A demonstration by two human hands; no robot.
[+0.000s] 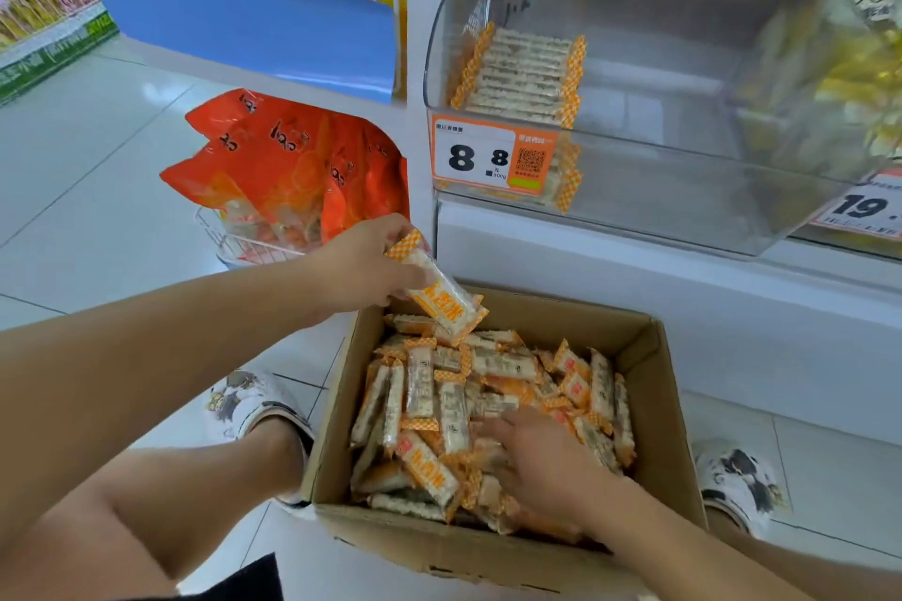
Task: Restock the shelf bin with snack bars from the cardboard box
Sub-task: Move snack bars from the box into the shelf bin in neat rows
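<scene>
A cardboard box [654, 356] stands open on the floor, filled with several orange-and-white snack bars [439, 405]. My left hand [361, 264] grips a small stack of bars [441, 293] above the box's far left corner. My right hand [542, 459] lies flat among the loose bars in the box, fingers spread toward the left. Above, the clear shelf bin [683, 190] holds one neat row of bars [522, 73] against its left side; the remainder of its floor is bare. A price label reading 8.8 [493, 156] is fixed to its front.
A wire basket of orange snack bags [297, 161] sits left of the bin at floor level. A blue-fronted basket [234, 20] hangs above it. Another clear bin with yellow items [854, 63] is at right. My slippered feet [254, 405] flank the box on the tiled floor.
</scene>
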